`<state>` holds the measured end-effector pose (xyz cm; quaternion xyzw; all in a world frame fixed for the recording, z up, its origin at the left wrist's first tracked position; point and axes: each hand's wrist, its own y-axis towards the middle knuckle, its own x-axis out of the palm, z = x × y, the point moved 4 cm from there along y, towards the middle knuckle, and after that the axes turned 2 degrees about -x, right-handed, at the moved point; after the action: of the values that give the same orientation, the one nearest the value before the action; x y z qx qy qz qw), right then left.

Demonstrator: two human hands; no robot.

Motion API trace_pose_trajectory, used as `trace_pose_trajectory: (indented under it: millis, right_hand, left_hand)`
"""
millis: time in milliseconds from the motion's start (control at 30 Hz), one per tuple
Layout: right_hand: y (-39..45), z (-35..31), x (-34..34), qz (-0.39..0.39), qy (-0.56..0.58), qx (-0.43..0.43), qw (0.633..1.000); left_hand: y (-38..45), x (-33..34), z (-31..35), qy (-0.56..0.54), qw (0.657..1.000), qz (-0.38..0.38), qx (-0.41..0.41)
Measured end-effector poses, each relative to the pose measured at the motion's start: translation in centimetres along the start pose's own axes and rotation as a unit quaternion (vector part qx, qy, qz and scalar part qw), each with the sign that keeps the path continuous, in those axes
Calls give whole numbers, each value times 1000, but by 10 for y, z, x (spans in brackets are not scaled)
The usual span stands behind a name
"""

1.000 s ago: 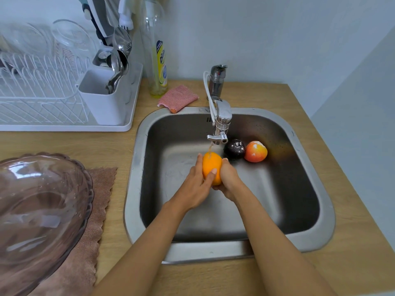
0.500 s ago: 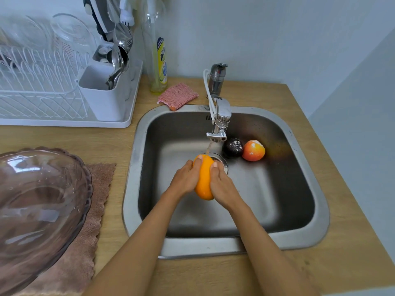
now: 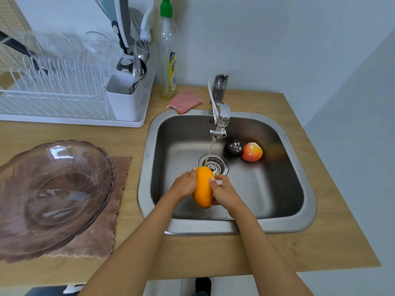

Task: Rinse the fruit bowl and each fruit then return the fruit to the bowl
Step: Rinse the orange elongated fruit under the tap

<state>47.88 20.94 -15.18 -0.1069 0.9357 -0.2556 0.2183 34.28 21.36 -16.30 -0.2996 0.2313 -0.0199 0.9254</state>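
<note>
An orange (image 3: 203, 186) is held over the steel sink (image 3: 303, 218), pressed between my left hand (image 3: 185, 185) and my right hand (image 3: 224, 192). It sits in front of the drain, just short of the thin stream falling from the tap (image 3: 220, 122). A dark plum-like fruit (image 3: 233, 148) and a red-orange fruit (image 3: 252, 152) lie at the back of the basin. The clear pinkish fruit bowl (image 3: 53, 189) stands empty on a brown cloth (image 3: 106, 236) on the counter at left.
A white dish rack (image 3: 70, 103) with glasses and a cutlery holder fills the back left. A dish soap bottle (image 3: 168, 60) and a red scrubbing pad (image 3: 184, 101) stand behind the sink. The wooden counter (image 3: 320, 253) ends at right near a wall.
Both hands have drawn the orange back toward me, out from under the tap's stream, turning it between the palms. The drain is now uncovered.
</note>
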Motion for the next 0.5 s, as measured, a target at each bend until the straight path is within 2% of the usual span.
trace_pose_trajectory:
  millis: [500]
  right_hand:
    - [-4,2,0,-29,38,-28,998]
  left_hand:
    - [-21,-5,-10,29,997,57,35]
